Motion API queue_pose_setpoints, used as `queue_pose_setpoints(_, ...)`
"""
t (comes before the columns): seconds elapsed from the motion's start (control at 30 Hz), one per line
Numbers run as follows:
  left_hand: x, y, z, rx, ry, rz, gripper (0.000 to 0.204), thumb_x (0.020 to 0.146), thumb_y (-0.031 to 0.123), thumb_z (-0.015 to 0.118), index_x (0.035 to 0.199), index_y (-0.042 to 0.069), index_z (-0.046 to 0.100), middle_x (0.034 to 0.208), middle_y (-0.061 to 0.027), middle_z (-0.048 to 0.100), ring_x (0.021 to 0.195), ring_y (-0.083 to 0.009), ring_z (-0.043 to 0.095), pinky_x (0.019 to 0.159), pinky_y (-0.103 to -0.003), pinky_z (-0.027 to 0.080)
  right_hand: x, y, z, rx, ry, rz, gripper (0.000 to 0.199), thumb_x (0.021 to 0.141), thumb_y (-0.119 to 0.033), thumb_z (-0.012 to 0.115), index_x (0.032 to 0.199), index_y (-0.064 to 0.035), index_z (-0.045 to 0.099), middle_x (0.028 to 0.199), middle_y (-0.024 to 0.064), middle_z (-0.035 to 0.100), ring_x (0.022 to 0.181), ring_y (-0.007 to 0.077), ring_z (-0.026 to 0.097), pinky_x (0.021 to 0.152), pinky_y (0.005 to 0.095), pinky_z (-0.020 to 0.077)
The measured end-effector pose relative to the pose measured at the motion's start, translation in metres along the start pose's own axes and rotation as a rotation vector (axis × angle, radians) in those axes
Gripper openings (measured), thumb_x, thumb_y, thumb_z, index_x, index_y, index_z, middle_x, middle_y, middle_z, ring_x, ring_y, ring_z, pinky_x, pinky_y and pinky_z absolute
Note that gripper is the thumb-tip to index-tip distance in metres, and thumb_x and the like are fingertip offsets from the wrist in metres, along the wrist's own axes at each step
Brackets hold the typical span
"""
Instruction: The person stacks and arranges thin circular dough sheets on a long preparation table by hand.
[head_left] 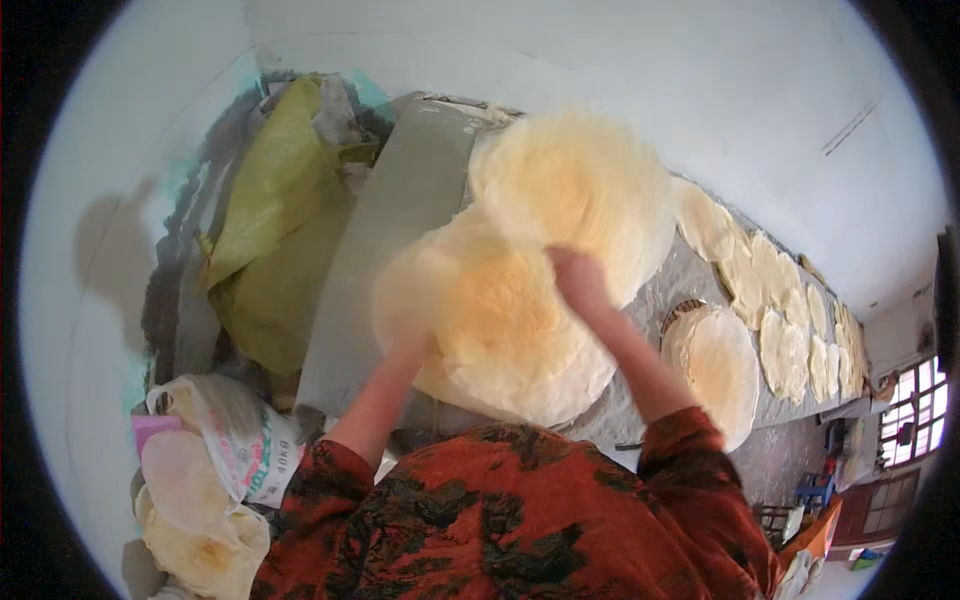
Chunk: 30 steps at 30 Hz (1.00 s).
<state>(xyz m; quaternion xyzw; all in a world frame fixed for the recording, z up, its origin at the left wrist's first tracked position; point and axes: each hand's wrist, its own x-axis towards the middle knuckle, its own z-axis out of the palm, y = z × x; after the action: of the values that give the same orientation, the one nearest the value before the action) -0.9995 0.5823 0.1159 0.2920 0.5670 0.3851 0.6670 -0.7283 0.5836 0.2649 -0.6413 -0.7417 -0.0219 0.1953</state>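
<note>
Two large, thin round flatbreads lie partly over one another in front of me. The near flatbread (pixel 510 350) is pale with a browner middle. The far flatbread (pixel 575 185) is smeared by motion, most of all along its outer edge. My right hand (pixel 580 280) is closed at the lower edge of the far flatbread, over the border between the two. At the left side of the near flatbread, my left hand (pixel 405 315) is so blurred that its fingers cannot be made out.
A grey table (pixel 385 210) runs under the flatbreads. On its right, several pale sheets (pixel 765 280) are spread, and a round flatbread (pixel 712 370) sits on a dark round support. A yellow-green sack (pixel 285 200), a white printed bag (pixel 235 430) and stacked flatbreads (pixel 205 545) stand at left.
</note>
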Motion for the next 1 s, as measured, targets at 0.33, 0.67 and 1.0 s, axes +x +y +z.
queue_pose_setpoints(0.33, 0.036, -0.017, 0.001, -0.44, -0.47, 0.035, 0.034, 0.086, 0.017, 0.045, 0.112, -0.004, 0.046, 0.11, -0.0171, 0.055, 0.099, -0.0299, 0.056, 0.083, -0.045, 0.049, -0.07, -0.054, 0.047, 0.148, -0.224, 0.042, 0.016, 0.074, -0.016, 0.056, 0.086, -0.0067, 0.061, 0.074, 0.0171, 0.061, 0.078, 0.035, 0.06, 0.069, 0.0443, 0.0485)
queue_pose_setpoints(0.67, -0.029, 0.02, 0.015, -0.17, -0.208, 0.102, 0.032, 0.085, 0.028, 0.05, 0.103, 0.002, 0.044, 0.097, -0.0103, 0.049, 0.094, -0.0271, 0.052, 0.079, -0.05, 0.047, 0.042, 0.028, -0.016, 0.103, -0.272, 0.286, 0.02, 0.075, -0.016, 0.057, 0.083, 0.0008, 0.065, 0.082, 0.0146, 0.066, 0.076, 0.0282, 0.064, 0.067, 0.0413, 0.0475)
queue_pose_setpoints(1.0, -0.082, -0.033, 0.005, -0.017, -0.076, -0.061, 0.04, 0.075, 0.015, 0.064, 0.105, 0.003, 0.041, 0.084, -0.0071, 0.051, 0.069, -0.0176, 0.051, 0.054, -0.032, 0.047, -0.037, -0.015, -0.056, -0.032, 0.064, -0.104, 0.032, 0.073, -0.003, 0.045, 0.098, -0.0102, 0.064, 0.089, 0.014, 0.064, 0.075, 0.0289, 0.063, 0.067, 0.0391, 0.05)
